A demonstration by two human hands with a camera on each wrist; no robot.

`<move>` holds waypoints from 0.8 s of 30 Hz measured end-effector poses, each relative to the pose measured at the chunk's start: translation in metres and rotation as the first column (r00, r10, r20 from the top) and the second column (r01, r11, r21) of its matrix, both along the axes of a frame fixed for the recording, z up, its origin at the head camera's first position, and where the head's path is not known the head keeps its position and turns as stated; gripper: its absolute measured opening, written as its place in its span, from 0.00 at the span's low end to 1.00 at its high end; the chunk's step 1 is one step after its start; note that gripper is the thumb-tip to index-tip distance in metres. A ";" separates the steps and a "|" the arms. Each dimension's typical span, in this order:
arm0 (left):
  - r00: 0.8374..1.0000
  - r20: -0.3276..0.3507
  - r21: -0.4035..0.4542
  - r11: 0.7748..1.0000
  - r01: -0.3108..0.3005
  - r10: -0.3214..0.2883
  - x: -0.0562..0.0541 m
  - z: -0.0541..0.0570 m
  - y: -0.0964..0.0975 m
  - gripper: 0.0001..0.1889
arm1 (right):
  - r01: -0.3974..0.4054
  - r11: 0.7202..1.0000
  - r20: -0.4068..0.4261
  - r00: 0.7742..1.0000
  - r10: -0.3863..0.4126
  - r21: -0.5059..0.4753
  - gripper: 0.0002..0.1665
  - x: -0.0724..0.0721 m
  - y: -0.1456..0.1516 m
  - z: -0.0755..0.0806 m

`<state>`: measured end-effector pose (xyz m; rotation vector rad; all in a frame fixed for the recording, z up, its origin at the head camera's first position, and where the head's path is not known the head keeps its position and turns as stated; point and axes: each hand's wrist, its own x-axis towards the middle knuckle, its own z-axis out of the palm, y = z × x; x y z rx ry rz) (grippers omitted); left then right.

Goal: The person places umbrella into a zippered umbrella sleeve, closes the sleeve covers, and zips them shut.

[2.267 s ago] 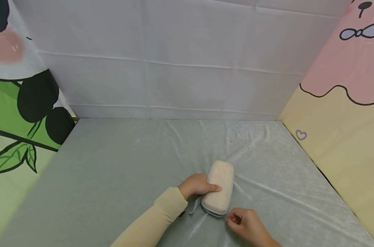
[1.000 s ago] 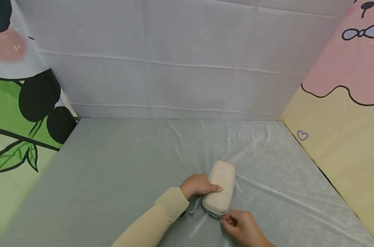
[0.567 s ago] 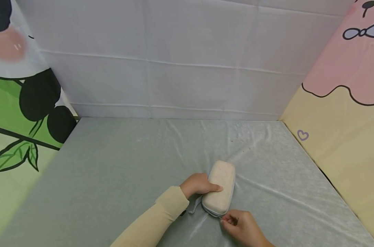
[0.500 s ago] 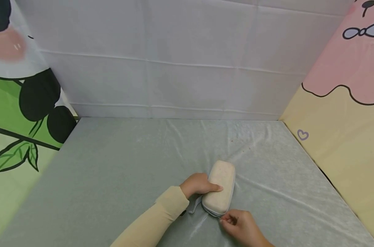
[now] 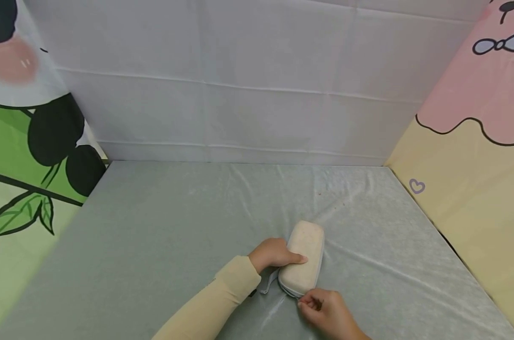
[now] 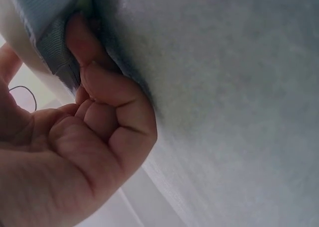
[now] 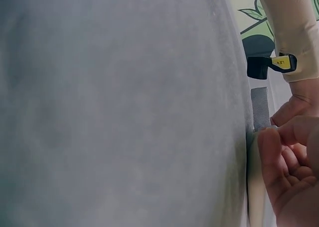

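Note:
A cream hard-shell zip case [image 5: 309,241], oblong with rounded ends and a grey zipper band [image 7: 260,107], lies on the grey cloth. My left hand [image 5: 273,253] grips its left side, thumb laid across the lid. In the left wrist view, the curled fingers of that hand [image 6: 109,122] tuck under the case's edge. At the near end, my right hand [image 5: 329,309] pinches the zipper pull between thumb and forefinger; the fingertips mostly hide the pull. A grey wrist strap [image 5: 269,282] sticks out from the case's near left side.
A grey velvety cloth [image 5: 163,226] with soft creases covers the table. Behind it hangs a pale wall sheet [image 5: 257,118]. Cartoon-printed panels stand at left [image 5: 36,141] and right [image 5: 469,189]. A black band with a yellow tag [image 7: 281,62] circles the left wrist.
My right hand has come to the case's near right corner, then slid slightly left along the near end. The left hand and the case have stayed about where they were.

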<state>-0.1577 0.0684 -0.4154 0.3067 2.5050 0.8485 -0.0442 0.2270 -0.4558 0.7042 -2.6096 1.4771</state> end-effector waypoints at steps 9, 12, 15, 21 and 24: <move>1.000 -0.006 -0.043 0.999 0.002 -0.003 -0.001 -0.003 0.002 0.31 | -0.042 0.998 0.026 0.999 0.042 -0.036 0.08 -0.002 -0.003 0.000; 1.000 0.001 -0.040 0.999 -0.006 0.006 0.001 0.001 0.002 0.30 | -0.050 0.997 0.021 0.998 0.051 -0.059 0.07 -0.002 -0.004 -0.001; 1.000 -0.006 -0.039 0.999 -0.007 0.006 0.002 0.002 0.002 0.29 | -0.050 0.997 0.007 0.999 0.050 -0.064 0.07 -0.002 -0.007 -0.001; 1.000 -0.003 -0.036 0.999 -0.007 0.007 0.004 0.004 0.002 0.27 | -0.018 0.997 -0.014 1.000 0.017 -0.069 0.08 0.000 -0.014 -0.001; 1.000 -0.006 -0.033 0.999 -0.006 0.006 0.005 0.006 0.000 0.26 | 0.006 0.998 -0.015 1.000 -0.007 -0.069 0.08 0.001 -0.016 -0.003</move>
